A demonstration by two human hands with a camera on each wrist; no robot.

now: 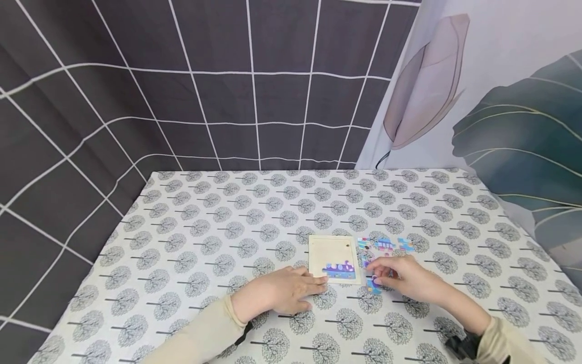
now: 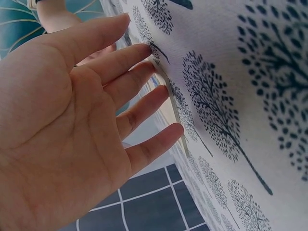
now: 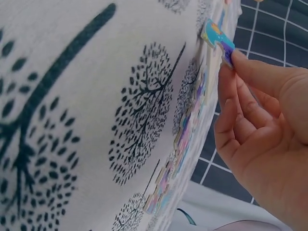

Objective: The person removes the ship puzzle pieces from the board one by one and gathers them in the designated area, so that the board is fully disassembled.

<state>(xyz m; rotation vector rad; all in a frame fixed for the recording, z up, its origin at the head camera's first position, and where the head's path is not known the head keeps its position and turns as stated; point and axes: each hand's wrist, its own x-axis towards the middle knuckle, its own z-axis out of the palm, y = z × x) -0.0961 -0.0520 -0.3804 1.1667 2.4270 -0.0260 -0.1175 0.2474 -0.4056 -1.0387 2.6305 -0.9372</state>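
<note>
A pale square puzzle tray (image 1: 329,248) lies on the table, with several joined purple and blue jigsaw pieces (image 1: 340,271) along its lower right side. My left hand (image 1: 290,290) is at the tray's lower left corner; in the left wrist view its fingers (image 2: 144,108) are spread, fingertips right at the tray's edge. To the right of the tray, my right hand (image 1: 405,275) pinches a blue and purple jigsaw piece (image 3: 219,41) between thumb and index finger. That piece shows low beside the tray in the head view.
More loose jigsaw pieces (image 1: 385,244) lie spread right of the tray, beyond my right hand. The tablecloth (image 1: 204,283) has a grey tree print. A dark checked curtain (image 1: 218,96) hangs behind the table, and a leaf-patterned one (image 1: 523,131) at the right.
</note>
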